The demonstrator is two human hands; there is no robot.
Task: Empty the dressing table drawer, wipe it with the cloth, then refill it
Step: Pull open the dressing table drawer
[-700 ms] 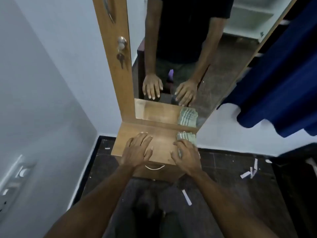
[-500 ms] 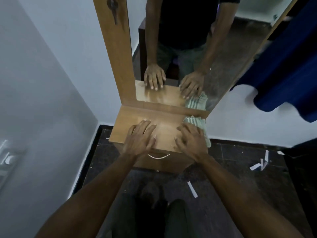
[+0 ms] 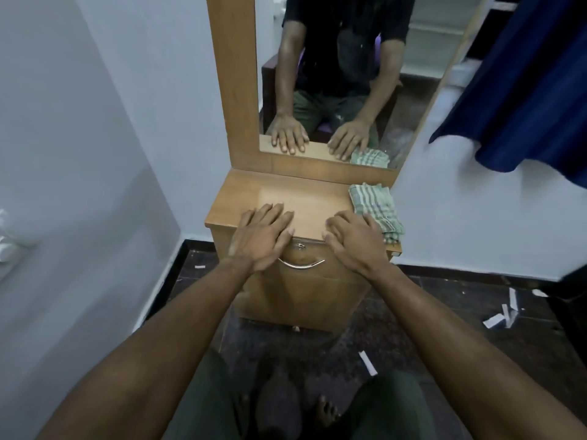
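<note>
With the drawer [image 3: 305, 265] closed under the dressing table top [image 3: 286, 192] and both the left hand [image 3: 262, 235] and right hand [image 3: 351, 238] laid flat, fingers relaxed and gripping nothing, the cloth [image 3: 376, 211] (overhanging the top's right edge) could be knocked off once the handle [image 3: 300, 264] is pulled.

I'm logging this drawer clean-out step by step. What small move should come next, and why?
Probably lower the left hand to the metal handle and pull. The drawer looks closed, both hands lie flat on the dressing table top, and the striped cloth waits beside the right hand.
</note>
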